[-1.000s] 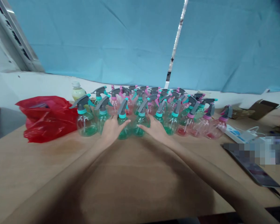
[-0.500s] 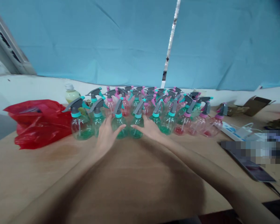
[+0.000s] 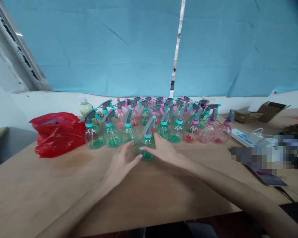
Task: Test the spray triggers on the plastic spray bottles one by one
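A green spray bottle (image 3: 147,145) with a grey trigger head and teal collar stands upright on the table, a little in front of the front row. My right hand (image 3: 162,148) grips it from the right, its thumb across the front and its fingers on the far side. Left of that bottle is my left hand (image 3: 123,162), thumb and fingers apart, holding nothing. Just beyond my left hand stands another green spray bottle (image 3: 129,132). Several more green bottles and pink spray bottles (image 3: 190,134) stand in rows behind.
On the wooden table (image 3: 144,195), a red plastic bag (image 3: 61,135) lies left of the bottles, with a capped bottle of pale liquid (image 3: 85,107) behind it. To the right are a white power strip (image 3: 245,138), an open cardboard box (image 3: 270,114) and a dark flat device (image 3: 268,178).
One green spray bottle has come forward out of the front row with my right hand. My left hand has drawn back from the row towards me. The view has shifted slightly.
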`<control>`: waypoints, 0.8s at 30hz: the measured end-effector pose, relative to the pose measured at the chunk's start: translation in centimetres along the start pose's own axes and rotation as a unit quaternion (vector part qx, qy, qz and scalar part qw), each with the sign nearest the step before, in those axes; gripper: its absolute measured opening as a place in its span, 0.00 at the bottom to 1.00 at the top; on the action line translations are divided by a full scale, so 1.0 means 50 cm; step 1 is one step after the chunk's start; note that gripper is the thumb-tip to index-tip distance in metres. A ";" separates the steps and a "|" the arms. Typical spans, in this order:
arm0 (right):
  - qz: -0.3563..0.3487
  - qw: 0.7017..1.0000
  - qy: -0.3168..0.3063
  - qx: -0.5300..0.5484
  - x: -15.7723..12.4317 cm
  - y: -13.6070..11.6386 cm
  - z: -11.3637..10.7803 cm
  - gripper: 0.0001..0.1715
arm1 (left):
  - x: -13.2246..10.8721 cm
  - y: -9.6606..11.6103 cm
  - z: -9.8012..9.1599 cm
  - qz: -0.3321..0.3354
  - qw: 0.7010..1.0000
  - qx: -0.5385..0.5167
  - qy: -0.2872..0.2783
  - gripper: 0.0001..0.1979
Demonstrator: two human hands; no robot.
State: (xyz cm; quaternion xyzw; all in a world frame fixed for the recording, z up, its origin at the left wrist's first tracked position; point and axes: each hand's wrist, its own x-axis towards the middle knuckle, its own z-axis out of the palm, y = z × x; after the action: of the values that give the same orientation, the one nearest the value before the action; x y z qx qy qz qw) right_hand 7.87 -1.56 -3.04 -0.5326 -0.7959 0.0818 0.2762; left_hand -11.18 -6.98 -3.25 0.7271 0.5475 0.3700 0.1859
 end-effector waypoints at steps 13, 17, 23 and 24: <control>-0.110 0.992 -0.050 0.039 -0.147 -0.031 -0.064 0.54 | 0.034 0.158 0.064 0.086 0.973 -0.203 -0.067 0.20; -0.103 0.993 -0.051 0.033 -0.156 -0.021 -0.069 0.50 | 0.023 0.165 0.084 0.094 0.972 -0.198 -0.084 0.16; -0.103 0.991 -0.052 0.075 -0.143 0.009 -0.074 0.52 | 0.051 0.161 0.102 0.101 0.975 -0.182 -0.071 0.16; -0.108 0.989 -0.057 0.082 -0.141 0.017 -0.076 0.52 | 0.057 0.160 0.105 0.099 0.976 -0.178 -0.071 0.16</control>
State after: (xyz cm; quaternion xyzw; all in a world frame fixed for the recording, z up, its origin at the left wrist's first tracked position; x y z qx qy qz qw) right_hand 12.50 -8.12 -2.72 -0.4138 -0.8534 0.1468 0.2809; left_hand -1.65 -6.26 -0.34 0.7574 0.3836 0.4257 0.3131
